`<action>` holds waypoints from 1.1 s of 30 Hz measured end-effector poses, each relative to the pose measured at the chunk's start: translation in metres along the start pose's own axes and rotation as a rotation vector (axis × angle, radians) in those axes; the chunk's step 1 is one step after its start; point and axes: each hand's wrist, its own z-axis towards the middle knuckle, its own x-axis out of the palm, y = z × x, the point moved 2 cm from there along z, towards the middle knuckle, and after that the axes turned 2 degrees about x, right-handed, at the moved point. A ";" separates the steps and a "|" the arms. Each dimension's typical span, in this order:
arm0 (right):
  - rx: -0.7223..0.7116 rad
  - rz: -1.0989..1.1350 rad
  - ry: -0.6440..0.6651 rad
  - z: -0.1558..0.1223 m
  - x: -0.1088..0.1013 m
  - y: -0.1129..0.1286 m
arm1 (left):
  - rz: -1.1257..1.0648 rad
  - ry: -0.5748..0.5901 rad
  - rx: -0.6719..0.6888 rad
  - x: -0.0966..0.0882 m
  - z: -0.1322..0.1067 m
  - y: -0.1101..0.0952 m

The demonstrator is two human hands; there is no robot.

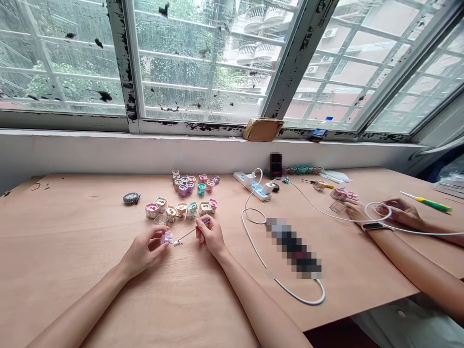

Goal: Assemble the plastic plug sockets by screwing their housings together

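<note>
My left hand (147, 249) pinches a small pale pink plastic charger shell (167, 237) just above the wooden table (72, 251). My right hand (210, 235) grips a thin screwdriver (189, 233) with a red handle, its tip pointing left at the shell. Just beyond both hands stands a row of small coloured shells (181, 209) in pink, cream and teal. A second cluster of shells (194, 183) sits further back.
A small dark oval object (131, 197) lies at the left. A white power strip (253, 185) with a white cable (282, 285) sits mid-table. At the right another person's hands (377, 212) work near pink shells and a green-handled screwdriver (431, 203). A cardboard piece (263, 129) rests on the windowsill.
</note>
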 end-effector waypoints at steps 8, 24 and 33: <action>-0.010 0.112 -0.088 0.001 -0.002 0.001 | 0.001 -0.001 -0.017 -0.001 0.002 -0.001; 0.014 0.136 -0.059 -0.007 0.013 0.004 | -0.100 0.041 -0.014 0.005 0.003 -0.007; 0.000 0.122 -0.059 -0.009 0.014 0.008 | -0.118 0.041 -0.008 0.005 0.003 -0.008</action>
